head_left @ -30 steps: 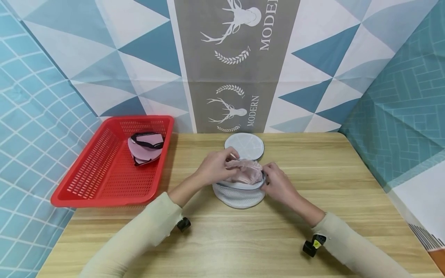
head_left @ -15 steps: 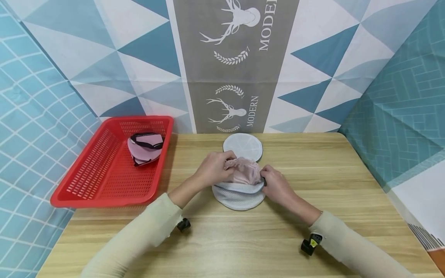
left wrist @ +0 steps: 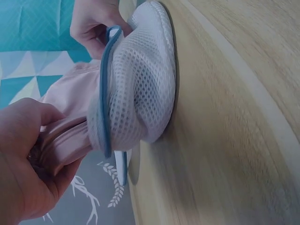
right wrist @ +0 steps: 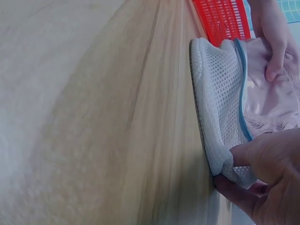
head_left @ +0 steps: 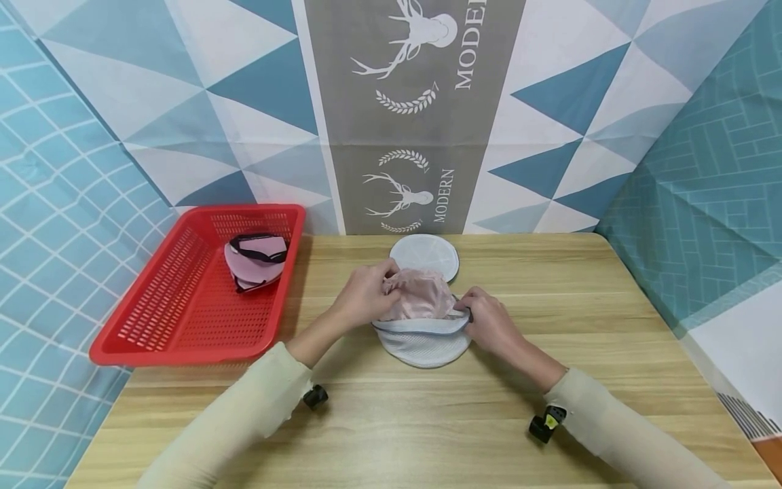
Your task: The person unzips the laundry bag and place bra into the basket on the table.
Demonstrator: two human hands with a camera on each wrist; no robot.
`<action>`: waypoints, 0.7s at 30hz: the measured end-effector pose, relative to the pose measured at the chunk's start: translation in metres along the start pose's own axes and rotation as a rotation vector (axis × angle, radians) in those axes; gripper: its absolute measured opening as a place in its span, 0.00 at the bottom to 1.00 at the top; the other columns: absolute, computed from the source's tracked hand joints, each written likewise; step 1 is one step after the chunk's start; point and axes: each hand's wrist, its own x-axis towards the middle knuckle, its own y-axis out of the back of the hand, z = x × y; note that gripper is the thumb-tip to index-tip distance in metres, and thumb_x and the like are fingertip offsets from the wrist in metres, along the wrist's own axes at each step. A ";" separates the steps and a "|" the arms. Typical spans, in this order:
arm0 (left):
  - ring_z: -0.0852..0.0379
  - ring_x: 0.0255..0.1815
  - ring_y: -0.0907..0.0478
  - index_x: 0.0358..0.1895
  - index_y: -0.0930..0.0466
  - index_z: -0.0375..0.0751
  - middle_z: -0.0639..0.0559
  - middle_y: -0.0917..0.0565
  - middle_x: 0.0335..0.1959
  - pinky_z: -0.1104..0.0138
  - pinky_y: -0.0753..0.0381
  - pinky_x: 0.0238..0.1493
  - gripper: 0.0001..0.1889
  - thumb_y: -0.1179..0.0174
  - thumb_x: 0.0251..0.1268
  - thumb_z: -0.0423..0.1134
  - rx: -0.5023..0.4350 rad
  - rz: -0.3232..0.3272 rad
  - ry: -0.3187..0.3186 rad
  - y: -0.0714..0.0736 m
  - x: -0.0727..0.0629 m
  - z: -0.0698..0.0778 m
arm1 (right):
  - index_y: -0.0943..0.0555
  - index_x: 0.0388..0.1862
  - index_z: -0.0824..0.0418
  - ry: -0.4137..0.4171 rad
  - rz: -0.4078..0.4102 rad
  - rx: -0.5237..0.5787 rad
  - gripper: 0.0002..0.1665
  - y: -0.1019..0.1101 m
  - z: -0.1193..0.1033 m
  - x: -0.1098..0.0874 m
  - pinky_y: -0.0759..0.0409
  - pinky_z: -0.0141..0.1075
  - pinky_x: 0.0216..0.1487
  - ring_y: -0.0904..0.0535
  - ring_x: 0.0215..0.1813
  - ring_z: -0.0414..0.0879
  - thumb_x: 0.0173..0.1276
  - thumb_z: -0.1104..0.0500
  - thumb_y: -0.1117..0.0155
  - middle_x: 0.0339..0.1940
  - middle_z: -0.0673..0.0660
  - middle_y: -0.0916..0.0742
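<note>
A white mesh laundry bag (head_left: 423, 345) with blue piping stands on the wooden table, its round lid (head_left: 424, 255) folded back behind it. A pink satin garment (head_left: 418, 295) bulges up out of its mouth. My left hand (head_left: 364, 293) grips the garment's left part between thumb and fingers; the left wrist view shows folded pink cloth (left wrist: 70, 140) in that hand. On the other side my right hand (head_left: 489, 319) pinches the bag's mesh wall (right wrist: 218, 136) near the rim. Lace trim (right wrist: 269, 124) shows on the garment close to my right hand. Its lower part is hidden inside the bag.
A red perforated basket (head_left: 277, 319) stands at the table's left side, with a pink item with black straps (head_left: 259, 261) inside. The wooden table (head_left: 391, 428) extends in front of the bag, and a patterned wall covering (head_left: 403, 129) rises behind it.
My left hand has shifted left with the pink garment, and more of the garment shows above the bag's mouth. My right hand stays at the bag's right side.
</note>
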 end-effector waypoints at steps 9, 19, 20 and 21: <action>0.52 0.33 0.22 0.45 0.18 0.42 0.48 0.14 0.33 0.65 0.26 0.35 0.10 0.32 0.63 0.29 -0.052 0.086 0.072 0.009 -0.004 -0.007 | 0.06 0.49 0.65 0.001 0.054 0.001 0.22 0.008 0.005 0.002 0.10 0.55 0.53 0.09 0.50 0.60 0.53 0.73 0.23 0.50 0.63 0.10; 0.55 0.33 0.22 0.45 0.16 0.40 0.48 0.13 0.33 0.68 0.26 0.34 0.09 0.32 0.63 0.29 -0.026 0.054 0.074 0.004 -0.001 -0.010 | 0.07 0.49 0.69 -0.016 0.023 0.010 0.20 0.035 -0.031 -0.003 0.10 0.59 0.53 0.10 0.50 0.63 0.55 0.76 0.27 0.50 0.67 0.10; 0.54 0.32 0.21 0.44 0.15 0.40 0.47 0.14 0.32 0.66 0.24 0.34 0.08 0.31 0.64 0.30 -0.020 0.031 0.071 0.001 0.002 -0.013 | 0.07 0.49 0.69 -0.015 0.034 0.000 0.21 0.029 -0.025 -0.002 0.10 0.57 0.52 0.10 0.50 0.62 0.54 0.77 0.26 0.50 0.67 0.10; 0.53 0.33 0.20 0.43 0.15 0.40 0.47 0.14 0.32 0.64 0.23 0.34 0.07 0.30 0.64 0.32 0.002 0.020 0.052 -0.001 0.002 -0.015 | 0.07 0.49 0.69 -0.012 0.038 -0.004 0.21 0.029 -0.024 -0.002 0.10 0.56 0.52 0.10 0.49 0.62 0.54 0.77 0.27 0.50 0.66 0.10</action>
